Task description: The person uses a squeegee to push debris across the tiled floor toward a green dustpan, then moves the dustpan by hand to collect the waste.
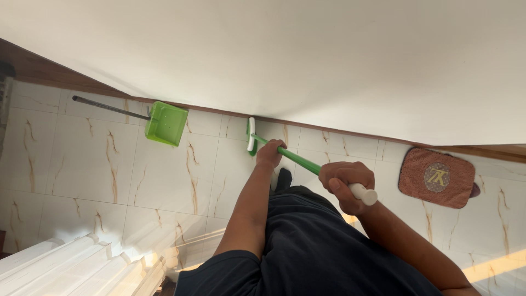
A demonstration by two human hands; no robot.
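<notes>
I hold a green-handled broom (298,160) with a white and green head (251,135) resting on the tiled floor at the foot of the white wall. My left hand (270,153) grips the green shaft low down, close to the head. My right hand (346,185) is closed around the upper end, just below the white cap (365,194). A green dustpan (165,123) with a long dark handle (109,107) lies on the floor to the left of the broom head, against the brown skirting.
A brown rounded floor mat (436,177) lies at the right by the wall. White ribbed panels (76,268) sit at the lower left. Cream tiles with tan veins (82,164) cover the floor. My dark clothing fills the lower middle.
</notes>
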